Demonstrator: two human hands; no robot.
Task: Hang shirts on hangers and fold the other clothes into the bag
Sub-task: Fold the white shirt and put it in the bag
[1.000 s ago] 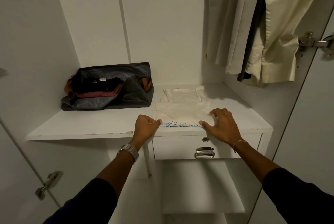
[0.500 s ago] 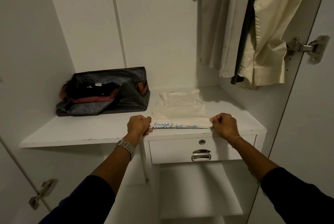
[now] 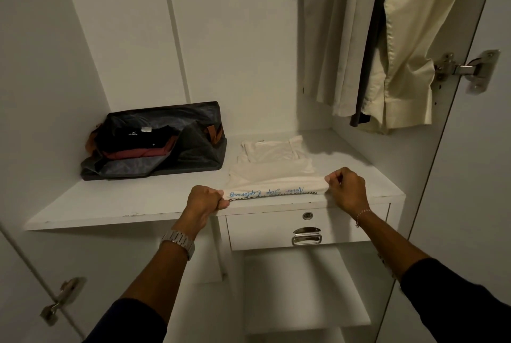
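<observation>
Both hands hold the near edge of the cream T-shirt (image 3: 272, 174) on the white shelf (image 3: 143, 204): your left hand (image 3: 206, 200) and right hand (image 3: 345, 190) each pinch a corner, fingers curled round the cloth. Lift both corners evenly and lay them over the far half, keeping the fold square. The soft, thin cotton creases easily; its blue script sits along the gripped hem. Just left, the dark fabric bag (image 3: 190, 149) gapes, with folded black and maroon clothes inside.

Single head-worn view, wide-angle, looking forward and down — close to the wardrobe shelf (image 3: 154, 204), arms entering from below
</observation>
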